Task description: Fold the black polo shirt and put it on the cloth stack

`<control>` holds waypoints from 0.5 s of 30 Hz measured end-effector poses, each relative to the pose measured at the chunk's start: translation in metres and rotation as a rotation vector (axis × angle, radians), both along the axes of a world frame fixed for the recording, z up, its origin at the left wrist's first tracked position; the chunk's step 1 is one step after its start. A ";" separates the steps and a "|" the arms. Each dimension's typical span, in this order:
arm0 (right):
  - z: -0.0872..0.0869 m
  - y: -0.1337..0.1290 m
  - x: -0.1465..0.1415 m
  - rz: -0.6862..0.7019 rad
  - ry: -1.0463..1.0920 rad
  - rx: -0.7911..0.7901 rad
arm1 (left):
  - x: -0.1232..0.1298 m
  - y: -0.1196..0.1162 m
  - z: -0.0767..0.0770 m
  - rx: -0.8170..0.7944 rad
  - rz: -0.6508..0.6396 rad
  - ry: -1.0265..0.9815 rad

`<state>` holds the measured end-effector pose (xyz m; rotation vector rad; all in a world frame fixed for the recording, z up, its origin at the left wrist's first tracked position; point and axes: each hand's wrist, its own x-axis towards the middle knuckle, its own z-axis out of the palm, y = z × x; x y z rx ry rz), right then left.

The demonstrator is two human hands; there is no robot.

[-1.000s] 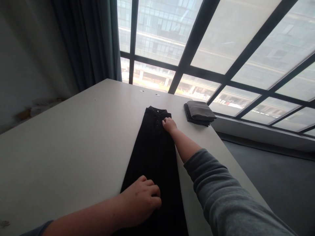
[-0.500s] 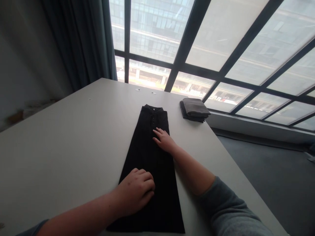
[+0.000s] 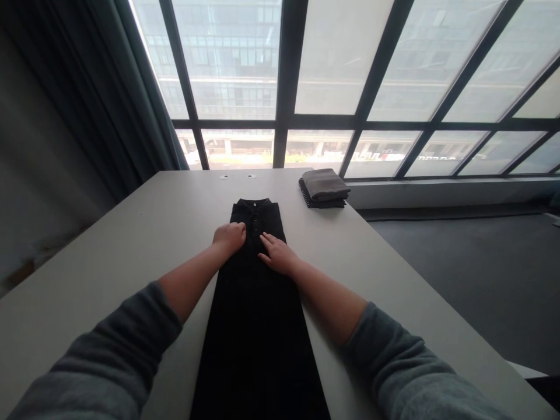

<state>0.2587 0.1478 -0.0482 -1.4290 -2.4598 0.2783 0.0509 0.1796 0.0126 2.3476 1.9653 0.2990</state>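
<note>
A black shirt (image 3: pixel 258 315), folded into a long strip, lies flat with its collar and button placket at the far end. My left hand (image 3: pixel 230 237) rests on the left side of the shirt just below the collar. Its fingers are curled closed, and whatever may be in them is hidden. Across from it, my right hand (image 3: pixel 279 254) lies palm down on the right side of the shirt beside the placket, fingers stretched out and apart. The lower end of the shirt runs out of the bottom of the view.
The white table (image 3: pixel 144 256) carries the shirt. A folded stack of grey and dark cloth (image 3: pixel 324 188) sits near its far right edge. Behind stand large windows (image 3: pixel 236 64), with a dark curtain (image 3: pixel 109 87) at the left. Grey floor (image 3: pixel 433 256) shows at right.
My left hand has moved forward from the lower part of the shirt to near the collar. My right hand stays on the shirt. The camera view has levelled and shifted.
</note>
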 end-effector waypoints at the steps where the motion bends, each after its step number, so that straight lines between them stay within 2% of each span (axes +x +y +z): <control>1: -0.002 0.002 0.001 -0.021 0.003 0.007 | 0.005 0.024 -0.001 0.000 0.021 0.012; 4: -0.007 0.005 0.002 -0.100 -0.008 -0.007 | 0.012 0.085 -0.008 -0.012 0.066 0.032; 7: -0.010 0.005 0.003 -0.127 -0.022 -0.041 | 0.005 0.128 -0.017 -0.031 0.104 0.034; 11: -0.009 0.003 0.002 -0.115 -0.004 -0.033 | -0.013 0.166 -0.026 -0.091 0.130 0.036; 15: -0.008 0.002 0.002 -0.113 0.011 -0.030 | -0.022 0.184 -0.031 -0.117 0.126 0.054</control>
